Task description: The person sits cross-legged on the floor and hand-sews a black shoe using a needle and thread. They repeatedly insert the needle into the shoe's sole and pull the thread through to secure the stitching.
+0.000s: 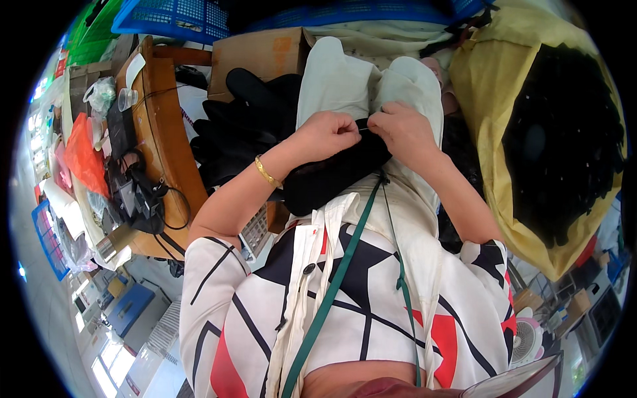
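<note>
A soft black fabric piece (pixel 332 179) lies across my lap, over pale trousers (pixel 338 79). Above its far edge, my left hand (pixel 330 136) is closed in a pinch, a gold bracelet on its wrist. Close beside it, my right hand (pixel 403 132) also pinches, its lower fingers resting against the black piece. A thin pale thread (pixel 363 129) spans the small gap between the two sets of fingertips. Whether a needle is there is too small to tell. From my neck a green strap (pixel 338 278) hangs down to the lap.
At the right stands a yellow sack (pixel 491 132) full of black pieces. More black fabric pieces (pixel 245 113) are heaped at the left, by a cardboard box (pixel 255 60) and a cluttered wooden table (pixel 162 132). A blue crate (pixel 179 20) lies beyond.
</note>
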Demonstrator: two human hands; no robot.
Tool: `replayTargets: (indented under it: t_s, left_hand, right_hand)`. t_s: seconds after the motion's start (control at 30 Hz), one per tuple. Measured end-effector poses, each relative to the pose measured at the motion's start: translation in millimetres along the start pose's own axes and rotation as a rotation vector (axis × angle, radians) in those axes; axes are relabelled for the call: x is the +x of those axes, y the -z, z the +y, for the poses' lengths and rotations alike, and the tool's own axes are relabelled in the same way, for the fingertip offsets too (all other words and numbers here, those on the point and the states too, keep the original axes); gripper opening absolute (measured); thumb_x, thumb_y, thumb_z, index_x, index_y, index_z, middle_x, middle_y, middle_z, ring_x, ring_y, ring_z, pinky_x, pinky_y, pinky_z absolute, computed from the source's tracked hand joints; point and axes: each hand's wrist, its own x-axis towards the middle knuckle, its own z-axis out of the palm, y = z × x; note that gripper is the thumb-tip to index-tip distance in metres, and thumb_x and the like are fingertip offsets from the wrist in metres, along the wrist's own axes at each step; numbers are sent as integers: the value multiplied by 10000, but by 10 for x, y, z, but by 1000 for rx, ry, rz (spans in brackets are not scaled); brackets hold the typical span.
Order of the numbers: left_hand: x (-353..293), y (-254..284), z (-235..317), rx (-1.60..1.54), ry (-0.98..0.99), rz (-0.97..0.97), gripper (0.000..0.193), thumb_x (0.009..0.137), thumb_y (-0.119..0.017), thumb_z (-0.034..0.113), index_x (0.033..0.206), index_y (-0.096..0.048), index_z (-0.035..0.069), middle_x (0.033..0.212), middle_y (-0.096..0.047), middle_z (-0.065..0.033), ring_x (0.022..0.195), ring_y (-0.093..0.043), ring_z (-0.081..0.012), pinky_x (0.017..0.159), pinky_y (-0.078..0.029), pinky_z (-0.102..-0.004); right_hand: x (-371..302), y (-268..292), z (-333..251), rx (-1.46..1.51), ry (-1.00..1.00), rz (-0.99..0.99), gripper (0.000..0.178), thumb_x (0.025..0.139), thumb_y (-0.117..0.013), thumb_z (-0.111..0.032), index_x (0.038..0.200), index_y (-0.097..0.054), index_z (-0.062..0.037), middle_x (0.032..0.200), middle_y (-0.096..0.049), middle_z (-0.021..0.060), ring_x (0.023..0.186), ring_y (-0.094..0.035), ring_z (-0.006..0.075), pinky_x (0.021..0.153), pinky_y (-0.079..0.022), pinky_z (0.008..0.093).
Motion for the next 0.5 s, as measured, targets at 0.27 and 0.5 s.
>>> replayTargets:
  t_s: [0.27, 0.5]
  left_hand:
    - [42, -109, -362, -390, 95, -73, 97, 927, -647, 146, 912, -680, 56, 795, -612, 45, 656, -455, -14, 570, -347, -187]
    - [-57, -45, -274, -697, 301, -72, 102, 901, -691, 175, 891, -678, 75, 791, -635, 28, 666, -516, -29, 558, -359, -182]
  right_hand:
    - [-43, -192, -62, 374, -75, -22, 51, 830, -668, -96, 868, -649, -68, 869, -632, 107, 792, -584, 347, 684, -476, 416]
    - [-51, 48, 180, 1086, -655, -157, 214, 1034, -492, -313, 1010, -593, -125, 798, -606, -18, 613, -519, 38, 539, -385, 193]
